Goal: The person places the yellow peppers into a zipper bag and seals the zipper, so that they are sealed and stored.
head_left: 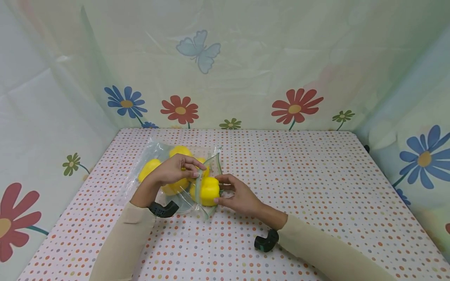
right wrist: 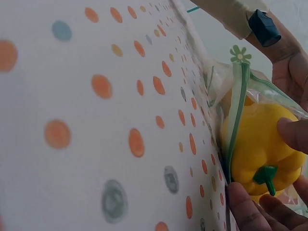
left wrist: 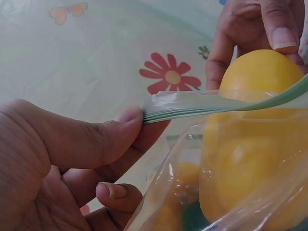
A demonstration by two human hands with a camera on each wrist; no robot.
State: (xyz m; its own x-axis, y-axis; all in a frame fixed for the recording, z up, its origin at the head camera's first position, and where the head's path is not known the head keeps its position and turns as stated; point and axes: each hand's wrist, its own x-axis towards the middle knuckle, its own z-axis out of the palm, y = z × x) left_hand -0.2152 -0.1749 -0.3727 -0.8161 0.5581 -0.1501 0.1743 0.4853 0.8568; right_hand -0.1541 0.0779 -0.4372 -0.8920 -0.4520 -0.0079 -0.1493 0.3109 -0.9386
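A clear zip bag [head_left: 157, 147] with a green-edged mouth lies on the table, holding several yellow bell peppers [head_left: 149, 169]. My left hand [head_left: 173, 169] pinches the bag's green zip rim [left wrist: 192, 113] between thumb and finger, lifting it. At the opening sits another yellow bell pepper [head_left: 210, 192], partly inside the bag. My right hand [head_left: 243, 196] grips this pepper from the right, thumb on one side and fingers on the other. Its green stem [right wrist: 266, 177] faces outward in the right wrist view. Plastic covers the pepper's inner part.
A white tablecloth [head_left: 299, 175] with coloured dots covers the table. Behind it and at both sides hang printed curtains [head_left: 246, 70] with flowers and a butterfly. Each wrist carries a small black device [head_left: 267, 240].
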